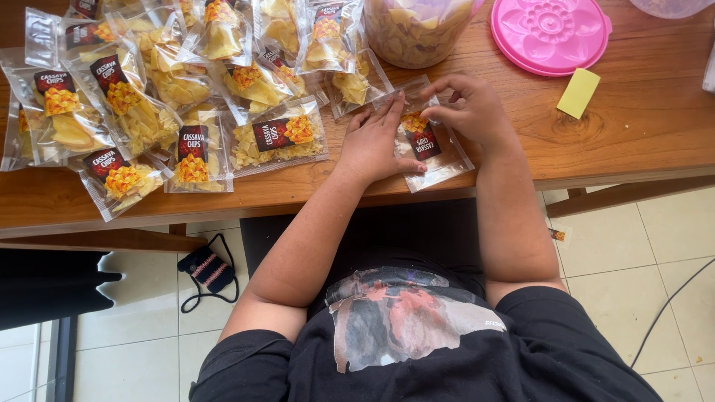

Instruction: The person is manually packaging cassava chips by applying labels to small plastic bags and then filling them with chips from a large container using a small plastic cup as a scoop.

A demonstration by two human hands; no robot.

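While the clear pouch [430, 149] lies flat near the near edge of the wooden table [640, 126], one corner almost at the lip, the left hand [372, 145] presses on it with fingers spread and flat, and the right hand [471, 110] pinches its upper part near the dark label. It looks light, thin and slick, likely crackly, with brittle chips inside; holding it by the sealed margins seems safer than squeezing the middle. To the left, filled pouches [149, 112] crowd the top, leaving little room. Open wood lies to the right, around the yellow note [579, 92]. Farther back stand a plastic jar [417, 30] and a pink lid [550, 33].
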